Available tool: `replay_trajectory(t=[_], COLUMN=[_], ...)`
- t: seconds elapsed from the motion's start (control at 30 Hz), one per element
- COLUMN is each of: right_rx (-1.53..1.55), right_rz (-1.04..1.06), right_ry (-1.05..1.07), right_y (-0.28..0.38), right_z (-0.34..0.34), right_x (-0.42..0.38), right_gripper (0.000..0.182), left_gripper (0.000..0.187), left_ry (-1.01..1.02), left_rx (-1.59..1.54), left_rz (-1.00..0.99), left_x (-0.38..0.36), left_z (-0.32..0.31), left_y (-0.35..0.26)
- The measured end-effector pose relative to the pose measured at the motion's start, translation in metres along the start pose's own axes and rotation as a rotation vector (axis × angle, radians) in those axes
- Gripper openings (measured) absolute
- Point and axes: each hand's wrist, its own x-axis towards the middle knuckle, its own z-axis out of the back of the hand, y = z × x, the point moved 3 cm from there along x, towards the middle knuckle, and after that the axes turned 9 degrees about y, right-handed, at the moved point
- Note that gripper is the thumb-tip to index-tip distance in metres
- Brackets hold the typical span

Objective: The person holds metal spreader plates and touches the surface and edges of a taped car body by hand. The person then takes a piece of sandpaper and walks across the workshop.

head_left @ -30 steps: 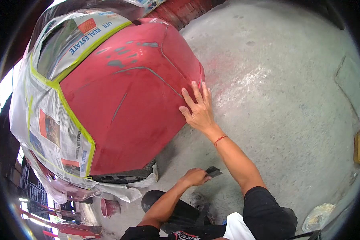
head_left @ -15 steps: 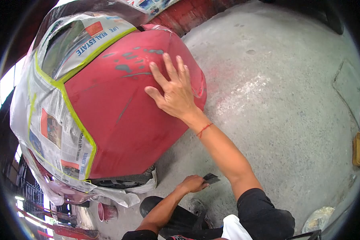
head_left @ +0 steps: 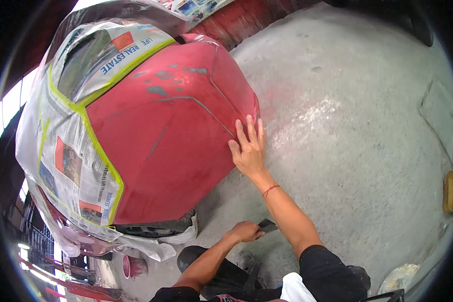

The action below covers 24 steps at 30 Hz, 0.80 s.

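Observation:
A red car body panel (head_left: 166,146) with dull grey filler patches and thin grey lines fills the left half of the view. My right hand (head_left: 250,155) is at the panel's right edge, fingers spread and palm toward it, holding nothing. Low beside the car, near my bent knee, my left hand (head_left: 244,231) is closed around a dark flat piece (head_left: 268,226), which sticks out past the fingers to the right.
Newspaper and plastic masking (head_left: 80,166), edged with yellow-green tape (head_left: 105,163), covers the windows. A wheel (head_left: 158,229) shows under the panel. A reddish bucket (head_left: 135,267) stands on the concrete floor (head_left: 357,151). A yellowish block (head_left: 450,191) lies far right.
My right hand has moved right and down, from the panel's upper part near the grey patches to its right edge. My left hand keeps its hold on the dark flat piece.

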Motion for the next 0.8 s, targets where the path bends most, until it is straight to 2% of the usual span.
replay_trajectory(t=[0.17, 0.23, 0.33, 0.53, 0.67, 0.8], right_rx=[-0.135, -0.146, -0.086, 0.095, 0.11, 0.129], right_rz=[-0.119, -0.147, -0.172, -0.001, -0.016, 0.055], right_ry=[0.06, 0.066, 0.057, -0.004, 0.019, 0.002], right_y=[-0.014, -0.014, 0.015, 0.056, 0.061, 0.063], right_z=[-0.003, -0.004, -0.001, 0.008, 0.011, 0.026], right_x=[-0.028, -0.026, -0.003, 0.058, 0.06, 0.101], right_gripper=[0.06, 0.061, 0.064, 0.068, 0.066, 0.062], left_gripper=[0.045, 0.048, 0.048, 0.047, 0.047, 0.05], left_ry=[-0.017, 0.043, 0.052, 0.032, 0.068, 0.049], left_rx=[0.007, -0.007, 0.018, -0.029, 0.012, -0.027], left_rz=[-0.054, -0.023, -0.012, -0.003, 0.037, 0.014], left_x=[0.008, 0.007, 0.012, -0.001, -0.002, -0.007], left_z=[-0.001, -0.001, -0.01, -0.005, -0.007, 0.001], left_y=[0.0, -0.001, 0.007, 0.008, 0.009, 0.001])
